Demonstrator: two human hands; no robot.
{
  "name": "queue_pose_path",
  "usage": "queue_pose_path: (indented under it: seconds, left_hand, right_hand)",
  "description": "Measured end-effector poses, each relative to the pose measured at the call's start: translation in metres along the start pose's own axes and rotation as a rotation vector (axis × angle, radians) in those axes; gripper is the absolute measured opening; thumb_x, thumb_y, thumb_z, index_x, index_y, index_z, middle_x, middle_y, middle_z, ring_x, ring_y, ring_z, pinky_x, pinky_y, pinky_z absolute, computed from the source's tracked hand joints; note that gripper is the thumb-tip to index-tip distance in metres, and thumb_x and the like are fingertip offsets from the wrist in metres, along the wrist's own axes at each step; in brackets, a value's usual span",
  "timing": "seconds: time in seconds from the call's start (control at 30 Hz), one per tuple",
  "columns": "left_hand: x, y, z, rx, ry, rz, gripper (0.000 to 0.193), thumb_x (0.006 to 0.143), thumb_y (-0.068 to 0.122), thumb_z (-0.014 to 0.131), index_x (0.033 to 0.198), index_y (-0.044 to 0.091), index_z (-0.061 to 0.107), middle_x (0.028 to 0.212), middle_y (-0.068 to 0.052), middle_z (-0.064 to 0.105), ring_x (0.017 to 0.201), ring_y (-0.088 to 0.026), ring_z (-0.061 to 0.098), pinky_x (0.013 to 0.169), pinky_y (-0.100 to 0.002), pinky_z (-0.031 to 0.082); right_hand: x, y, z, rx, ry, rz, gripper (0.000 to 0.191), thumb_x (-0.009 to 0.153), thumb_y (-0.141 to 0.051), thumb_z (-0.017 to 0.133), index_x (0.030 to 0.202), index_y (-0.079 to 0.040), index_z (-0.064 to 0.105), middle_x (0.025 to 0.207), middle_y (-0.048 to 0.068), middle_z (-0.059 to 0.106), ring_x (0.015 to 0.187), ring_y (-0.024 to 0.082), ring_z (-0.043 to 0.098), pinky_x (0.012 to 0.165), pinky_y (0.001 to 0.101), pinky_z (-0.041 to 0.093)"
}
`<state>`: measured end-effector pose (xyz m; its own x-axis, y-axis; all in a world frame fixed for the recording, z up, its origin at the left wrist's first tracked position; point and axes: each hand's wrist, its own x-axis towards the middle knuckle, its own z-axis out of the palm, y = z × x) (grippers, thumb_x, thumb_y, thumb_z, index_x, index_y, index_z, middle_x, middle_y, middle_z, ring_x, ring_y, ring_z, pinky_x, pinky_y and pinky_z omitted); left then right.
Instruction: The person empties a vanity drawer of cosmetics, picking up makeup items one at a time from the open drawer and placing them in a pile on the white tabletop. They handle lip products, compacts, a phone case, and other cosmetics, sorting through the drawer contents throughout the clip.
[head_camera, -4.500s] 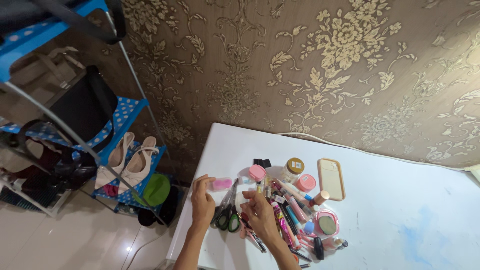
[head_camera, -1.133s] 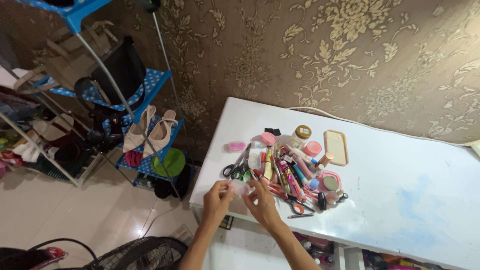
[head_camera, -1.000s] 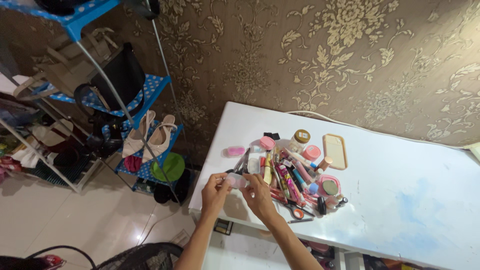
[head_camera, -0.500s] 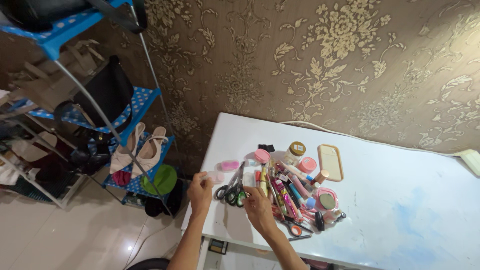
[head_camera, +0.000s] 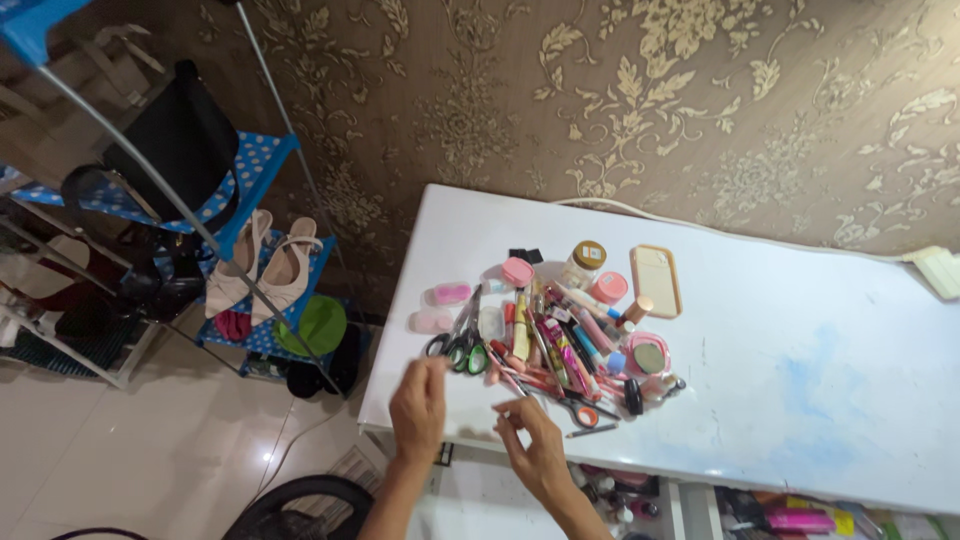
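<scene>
Over the desk's (head_camera: 800, 400) front left corner, left hand (head_camera: 418, 400) and right hand (head_camera: 535, 440) hover, fingers loosely curled, pinching nothing visible; green-handled scissors (head_camera: 458, 340) lie nearest, beside heaped cosmetics (head_camera: 570, 330)

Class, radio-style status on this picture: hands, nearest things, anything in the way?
Left hand and right hand over table edge, grips unclear. Scissors nearest. Cosmetics pile close behind.
</scene>
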<state>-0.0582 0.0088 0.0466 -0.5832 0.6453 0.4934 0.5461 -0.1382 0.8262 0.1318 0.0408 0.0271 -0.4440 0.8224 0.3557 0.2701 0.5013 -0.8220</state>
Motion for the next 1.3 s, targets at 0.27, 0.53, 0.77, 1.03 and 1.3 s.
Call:
queue_pose_path:
  seconds: [0.27,0.53,0.77,1.03,1.3]
  left_hand:
    - [-0.118,0.0,-0.014,0.045,-0.721,-0.1,0.021,0.096,0.023,0.063,0.085,0.005,0.067,0.077,-0.01,0.072,0.074,-0.035,0.07,0.064,-0.044,0.053]
    - [-0.144,-0.005,0.0,0.364,-1.484,-0.588,0.036,0.098,0.028,0.063,0.069,0.008,0.068,0.06,0.0,0.067,0.068,-0.022,0.074,0.072,-0.034,0.06]
    - [-0.163,0.009,0.0,0.63,-1.327,-0.224,0.03,0.088,0.032,0.075,0.082,0.003,0.076,0.084,-0.018,0.072,0.091,-0.035,0.07,0.086,-0.044,0.056]
    - [-0.182,0.016,-0.008,0.677,-1.27,-0.231,0.026,0.084,0.027,0.076,0.084,0.001,0.075,0.091,-0.02,0.073,0.096,-0.036,0.07,0.088,-0.044,0.057]
    - [-0.191,0.018,-0.022,0.658,-1.326,-0.275,0.029,0.085,0.028,0.077,0.085,-0.001,0.075,0.091,-0.021,0.072,0.095,-0.035,0.07,0.087,-0.043,0.057]
  right_hand:
    - [-0.1,0.041,-0.027,-0.039,-0.4,0.314,0.014,0.085,0.004,0.067,0.098,-0.001,0.067,0.074,0.009,0.066,0.062,0.018,0.063,0.059,0.0317,0.052]
    - [-0.139,0.06,-0.059,-0.142,-0.717,0.531,0.017,0.084,-0.002,0.064,0.1,-0.006,0.069,0.073,0.008,0.073,0.066,0.021,0.074,0.064,0.0337,0.059]
    - [-0.16,0.053,-0.055,-0.253,-0.771,0.241,0.009,0.088,-0.013,0.069,0.092,-0.006,0.073,0.082,0.013,0.076,0.076,0.033,0.073,0.071,0.0416,0.057]
    - [-0.166,0.031,-0.056,-0.351,-0.844,0.213,0.011,0.09,-0.015,0.063,0.091,-0.009,0.073,0.085,0.011,0.076,0.08,0.034,0.072,0.076,0.0437,0.056]
    - [-0.182,0.017,-0.056,-0.305,-0.809,0.202,0.009,0.087,-0.015,0.065,0.089,-0.01,0.073,0.083,0.01,0.076,0.08,0.034,0.073,0.075,0.044,0.057]
